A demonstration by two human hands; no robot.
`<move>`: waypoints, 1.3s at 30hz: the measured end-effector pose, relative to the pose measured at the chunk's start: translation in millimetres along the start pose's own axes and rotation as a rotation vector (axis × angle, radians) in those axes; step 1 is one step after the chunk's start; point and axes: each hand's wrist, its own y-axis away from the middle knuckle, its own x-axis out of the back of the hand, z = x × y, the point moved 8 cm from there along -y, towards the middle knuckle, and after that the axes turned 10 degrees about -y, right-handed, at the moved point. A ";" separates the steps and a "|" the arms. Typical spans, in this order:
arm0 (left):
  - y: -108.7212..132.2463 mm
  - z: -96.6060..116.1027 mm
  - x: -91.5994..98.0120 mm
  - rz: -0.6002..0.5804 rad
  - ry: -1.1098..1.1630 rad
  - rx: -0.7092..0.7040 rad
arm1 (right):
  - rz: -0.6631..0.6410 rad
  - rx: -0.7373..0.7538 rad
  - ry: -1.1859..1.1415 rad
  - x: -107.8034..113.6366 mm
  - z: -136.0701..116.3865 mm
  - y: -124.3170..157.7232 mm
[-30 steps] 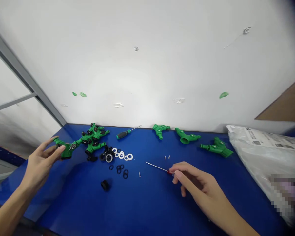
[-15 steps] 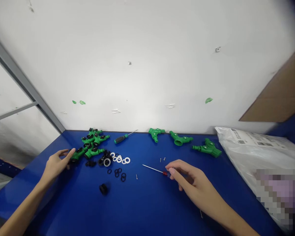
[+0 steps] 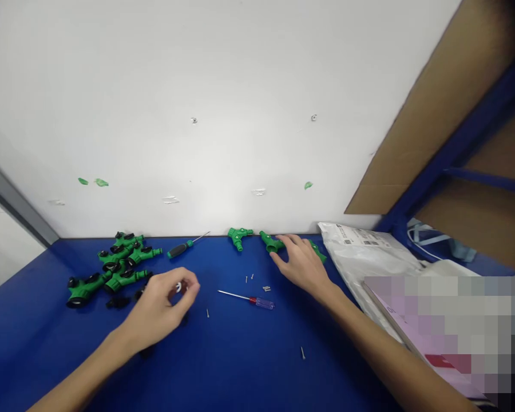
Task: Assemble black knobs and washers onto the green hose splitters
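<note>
My left hand (image 3: 165, 306) hangs over the table's left half, its fingers loosely curled towards the thumb. Nothing held shows in it, and a white washer (image 3: 178, 286) appears through the gap. At the back, my right hand (image 3: 300, 263) reaches with parted fingers over a green Y-shaped hose connector (image 3: 271, 242), partly covering it; contact is unclear. Another green connector (image 3: 319, 252) is mostly hidden behind that hand, and a third green connector (image 3: 239, 237) lies farther left. A screwdriver with a clear purple handle (image 3: 264, 303) rests between my hands.
Several green connectors with black valves (image 3: 124, 277) are grouped at left, beside black fittings (image 3: 118, 301). A green-black screwdriver (image 3: 180, 249) lies near the wall. Small screws (image 3: 266, 288) are scattered centrally, one screw (image 3: 302, 353) nearer me. A plastic bag (image 3: 347, 252) borders the right.
My left hand has left the green connectors and moved right, over the washers. My right hand has let go of the purple-handled screwdriver and moved back to the green connectors. The view has turned right.
</note>
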 end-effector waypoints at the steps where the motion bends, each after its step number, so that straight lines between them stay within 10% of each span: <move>1: -3.2 9.8 -9.3 -0.004 0.023 -0.024 | -0.030 0.013 0.029 -5.2 0.6 -8.8; 9: 24.2 14.4 -48.9 -0.008 0.267 -0.052 | -0.121 0.107 0.029 -6.0 -11.7 -12.6; 16: 31.9 -10.2 -75.2 -0.091 1.029 0.404 | -0.290 0.600 -0.423 3.6 -118.0 67.2; 20: 31.4 -5.0 -79.0 -0.217 1.067 0.435 | -0.341 0.799 -0.533 -4.0 -139.8 96.8; 28: 27.2 1.0 -81.2 -0.365 1.137 0.430 | -0.256 0.542 -0.747 -7.6 -106.7 84.1; 35: 43.3 25.3 -93.9 -0.611 1.356 0.441 | -0.573 0.368 -1.032 -7.0 -102.9 67.0; 39: 55.4 41.1 -103.2 -0.880 1.452 0.488 | -0.555 0.320 -0.762 -20.3 -116.2 30.5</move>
